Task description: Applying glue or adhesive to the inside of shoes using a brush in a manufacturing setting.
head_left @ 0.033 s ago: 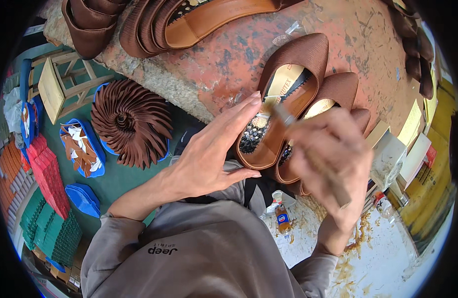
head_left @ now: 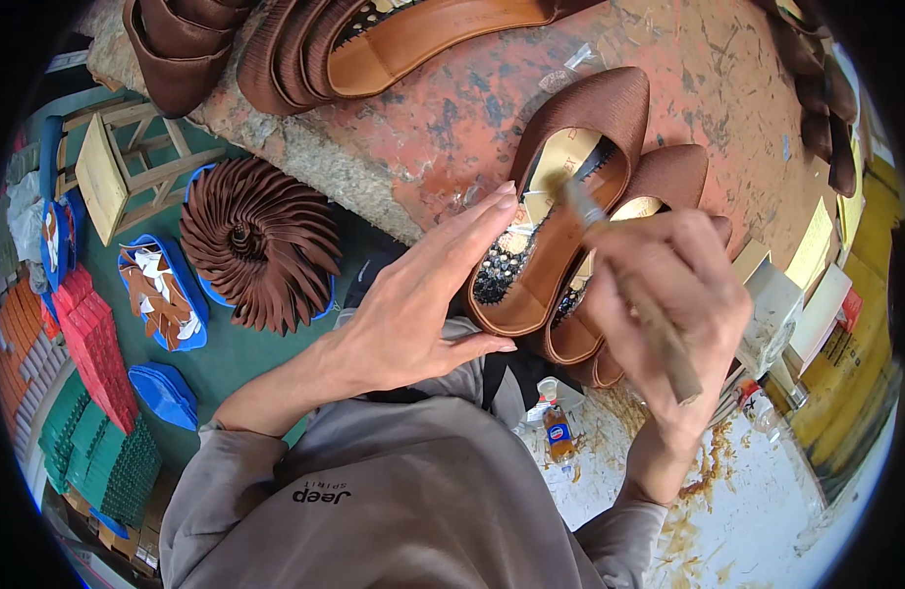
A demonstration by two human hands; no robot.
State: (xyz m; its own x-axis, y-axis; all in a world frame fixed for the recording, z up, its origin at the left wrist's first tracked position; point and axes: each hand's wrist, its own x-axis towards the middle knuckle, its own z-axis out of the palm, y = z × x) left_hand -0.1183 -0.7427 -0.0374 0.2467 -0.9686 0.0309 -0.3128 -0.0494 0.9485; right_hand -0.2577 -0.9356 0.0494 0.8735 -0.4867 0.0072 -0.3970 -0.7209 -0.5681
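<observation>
A brown pointed shoe (head_left: 588,118) lies on the worn red worktop, toe pointing away from me. Inside it are a gold label patch and a dark, glossy, speckled heel area. My left hand (head_left: 413,304) rests along its left side, fingers stretched out and thumb apart near the heel. A brush (head_left: 654,329) with a wooden handle and metal band is gripped in my right hand (head_left: 678,304). Its bristles are over the gold patch inside the shoe. Close on the right stand more brown shoes (head_left: 673,177), partly covered by my right hand.
More brown shoes (head_left: 433,44) lie along the far edge of the worktop (head_left: 708,79). On the left, a blue tub holds fanned brown pieces (head_left: 256,245), beside a wooden stool (head_left: 129,172). A bottle (head_left: 558,432) stands below the worktop, near stacked red and green blocks (head_left: 94,344) farther left.
The brush tip has moved up the gold patch toward the toe. My right hand has shifted slightly right with it. My left hand has stayed in place.
</observation>
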